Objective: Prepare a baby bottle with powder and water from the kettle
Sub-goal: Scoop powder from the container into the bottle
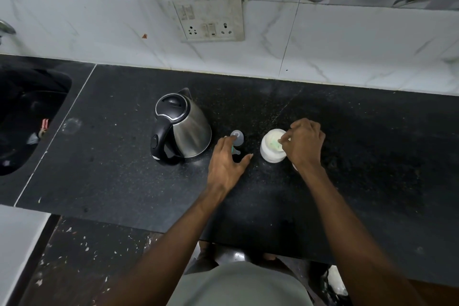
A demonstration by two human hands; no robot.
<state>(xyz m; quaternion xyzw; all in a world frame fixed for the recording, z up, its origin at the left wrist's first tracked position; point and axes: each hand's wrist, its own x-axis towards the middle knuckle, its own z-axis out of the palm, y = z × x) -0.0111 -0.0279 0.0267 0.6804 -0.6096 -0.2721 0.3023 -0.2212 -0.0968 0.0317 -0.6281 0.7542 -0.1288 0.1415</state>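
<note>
Since the right hand [304, 143] is pinching what looks like a small green scoop [276, 144] over the open white powder tub [272, 146], the biggest risk I see is powder ending up on the tabletop [347, 156] instead of in the bottle. That tub sits just beside the wrist, so a careless lift could knock it over too. Fingers on that hand are curled tight around the scoop handle, though honestly the scoop is small and half hidden, so I can't say how full it is.

Left hand [227, 164] is spread fairly wide, thumb out, fingertips reaching round the clear baby bottle [237, 139]. I can't tell if it really has a grip yet or is just touching it. If it isn't steadied, the bottle looks light enough to tip when the scoop comes across.

Further out, the steel kettle [181, 126] stands just left of the bottle, lid shut, handle toward the person. If the water's hot, pouring into such a narrow neck could splash onto the fingers. Sink [29, 119] is well off to the left, and a wall socket [211, 17] sits on the tiles behind.
</note>
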